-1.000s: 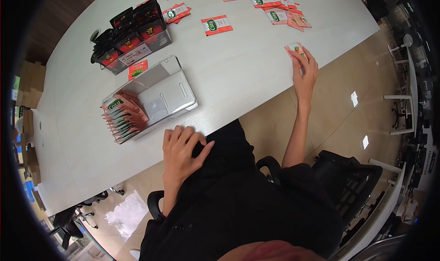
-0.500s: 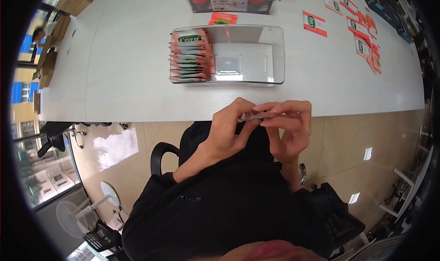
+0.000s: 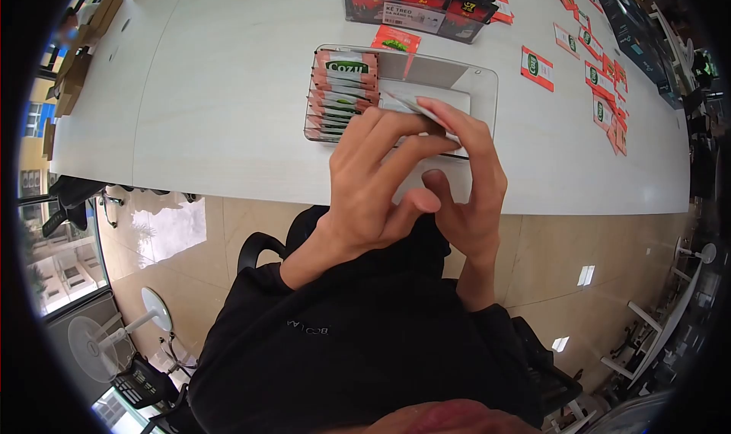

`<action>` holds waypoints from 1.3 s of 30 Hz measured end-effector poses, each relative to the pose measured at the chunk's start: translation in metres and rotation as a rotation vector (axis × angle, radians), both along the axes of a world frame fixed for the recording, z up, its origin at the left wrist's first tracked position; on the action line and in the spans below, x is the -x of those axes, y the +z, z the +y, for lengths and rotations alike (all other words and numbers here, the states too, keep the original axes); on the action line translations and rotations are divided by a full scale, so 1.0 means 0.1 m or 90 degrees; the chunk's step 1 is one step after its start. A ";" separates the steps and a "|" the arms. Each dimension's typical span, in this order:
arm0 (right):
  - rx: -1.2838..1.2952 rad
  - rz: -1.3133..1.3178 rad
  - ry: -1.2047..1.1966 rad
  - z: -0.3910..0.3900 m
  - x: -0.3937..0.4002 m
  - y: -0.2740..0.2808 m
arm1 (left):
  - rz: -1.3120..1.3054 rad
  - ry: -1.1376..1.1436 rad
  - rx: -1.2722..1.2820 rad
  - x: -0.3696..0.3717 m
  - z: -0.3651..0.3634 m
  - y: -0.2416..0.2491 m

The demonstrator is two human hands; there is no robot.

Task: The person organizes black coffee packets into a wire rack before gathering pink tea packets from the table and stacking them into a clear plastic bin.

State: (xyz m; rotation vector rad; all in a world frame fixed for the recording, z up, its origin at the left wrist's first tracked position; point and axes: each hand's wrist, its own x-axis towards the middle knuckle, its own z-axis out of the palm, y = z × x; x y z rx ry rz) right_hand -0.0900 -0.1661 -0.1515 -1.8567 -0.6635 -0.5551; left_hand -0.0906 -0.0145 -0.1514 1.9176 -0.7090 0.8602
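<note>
A thin sachet (image 3: pixel 411 104) is over the clear plastic bin (image 3: pixel 496 103), seen nearly edge-on. My left hand (image 3: pixel 373 177) has its fingers stretched along the sachet's near side, with the thumb held away from it. On the far and right side, the fingers of my right hand (image 3: pixel 474 171) press against the sachet, and that thumb is also off it. The sachet is caught between the fingers of both hands, which partly hide it. Inside the bin's left end stands a row of red-and-white sachets (image 3: pixel 346 80) with a green label.
A red sachet (image 3: pixel 396 39) lies behind the bin. Farther back stands a clear holder (image 3: pixel 415 15) of dark red packets. Several loose sachets (image 3: pixel 537 68) are scattered at the right, near a dark box (image 3: pixel 636 38). The table's front edge runs below the bin.
Both hands have moved forward and up from the table's front edge to over the bin, carrying the sachet. Their thumbs have come off it. The camera view has shifted and turned slightly.
</note>
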 end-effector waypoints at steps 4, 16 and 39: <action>-0.005 0.058 -0.065 -0.04 -0.13 0.00 | 0.150 -0.062 0.024 -0.03 0.08 -0.04; 0.327 0.019 -0.198 -0.05 -0.52 0.01 | 0.102 0.200 -0.160 -0.11 0.10 0.03; 0.110 -0.185 -0.379 -0.60 -0.68 -0.03 | -0.017 0.035 -0.104 0.22 -0.65 -0.35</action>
